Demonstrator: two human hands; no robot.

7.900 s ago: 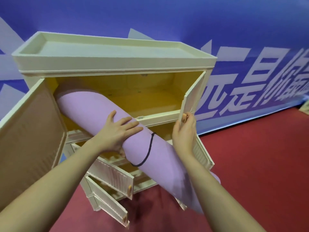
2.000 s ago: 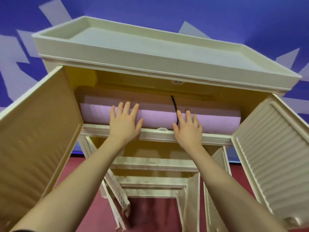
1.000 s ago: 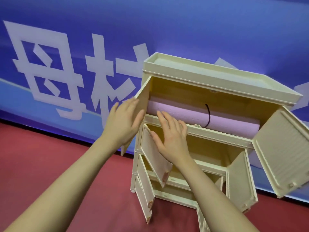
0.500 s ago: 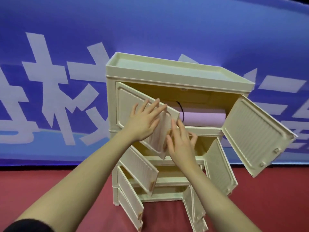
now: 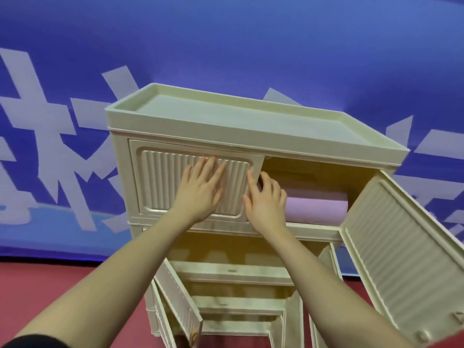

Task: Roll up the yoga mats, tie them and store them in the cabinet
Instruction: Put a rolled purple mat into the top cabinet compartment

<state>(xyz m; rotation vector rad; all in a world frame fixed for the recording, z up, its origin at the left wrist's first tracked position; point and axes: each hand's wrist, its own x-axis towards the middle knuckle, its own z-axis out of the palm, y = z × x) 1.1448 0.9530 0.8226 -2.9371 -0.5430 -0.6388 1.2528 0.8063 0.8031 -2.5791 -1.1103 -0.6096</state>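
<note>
Cabinet [image 5: 251, 136]: cream plastic unit with a rimmed tray top, standing on a red floor [image 5: 50, 297] against a blue banner [image 5: 226, 46] with pale lettering.
Left door [image 5: 195, 180]: top tier, ribbed panel, lying flush in its frame; its free edge runs down the middle of the opening.
Right door [image 5: 406, 259]: top tier, swung wide toward the viewer, leaving the right half of the compartment open.
Mat [image 5: 316, 209]: lilac roll lying lengthwise in the top compartment; only its right part shows past the left door, its end near the right wall, with a gap above it under the top.
Left hand [image 5: 200, 194]: palm flat on the ribbed panel, fingers straight and spread, grasping nothing.
Right hand [image 5: 266, 199]: at the left door's free edge, in front of the mat; fingers loosely bent, thumb toward the panel; whether they hold the edge cannot be told.
Lower doors [image 5: 178, 295]: several hang ajar beneath, showing bare shelves between them.
</note>
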